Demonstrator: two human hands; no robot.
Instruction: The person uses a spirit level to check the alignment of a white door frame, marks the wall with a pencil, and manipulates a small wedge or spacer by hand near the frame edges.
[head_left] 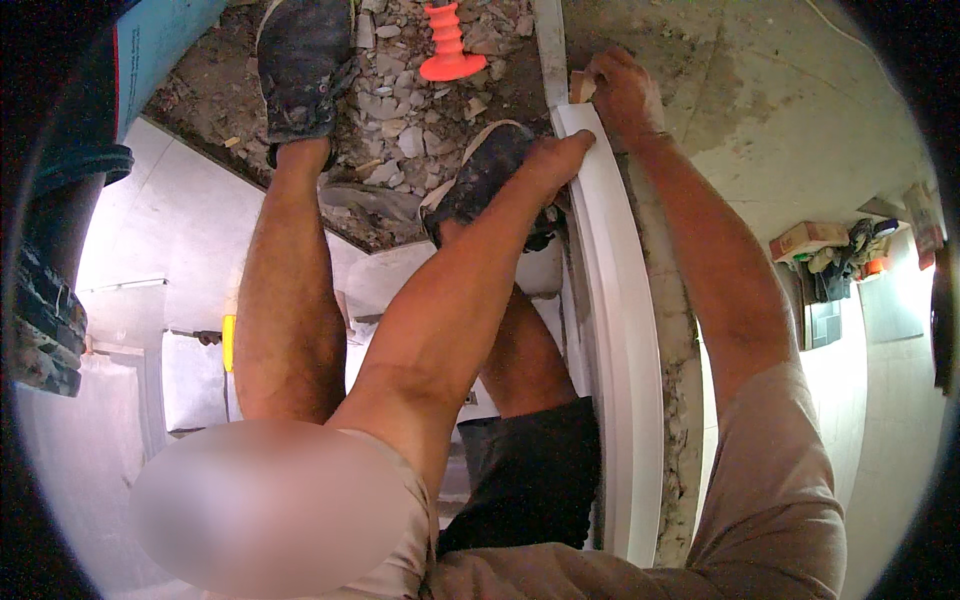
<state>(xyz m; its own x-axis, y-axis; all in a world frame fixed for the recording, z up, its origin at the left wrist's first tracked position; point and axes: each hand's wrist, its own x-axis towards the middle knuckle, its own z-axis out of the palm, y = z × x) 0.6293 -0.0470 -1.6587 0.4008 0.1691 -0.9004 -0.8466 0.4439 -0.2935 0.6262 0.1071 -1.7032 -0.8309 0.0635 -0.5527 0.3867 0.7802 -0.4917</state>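
A long white moulding [625, 330] runs from the lower edge up to the far middle, against the edge of a wall. My left hand [560, 160] is closed on its far end, the thumb lying on the white face and the other fingers mostly hidden. Just beyond that end, my right hand [625, 90] is bent over a small tan piece [579, 86], which looks like wood, and pinches it beside the wall edge. How the tan piece meets the moulding cannot be made out.
Broken rubble [395, 100] covers the ground around my dark shoes [305, 70]. A tool with an orange ribbed grip [445, 45] stands in it. A blue panel [160, 50] is at the far left. On the right, a cardboard box [808, 240] sits beside heaped items.
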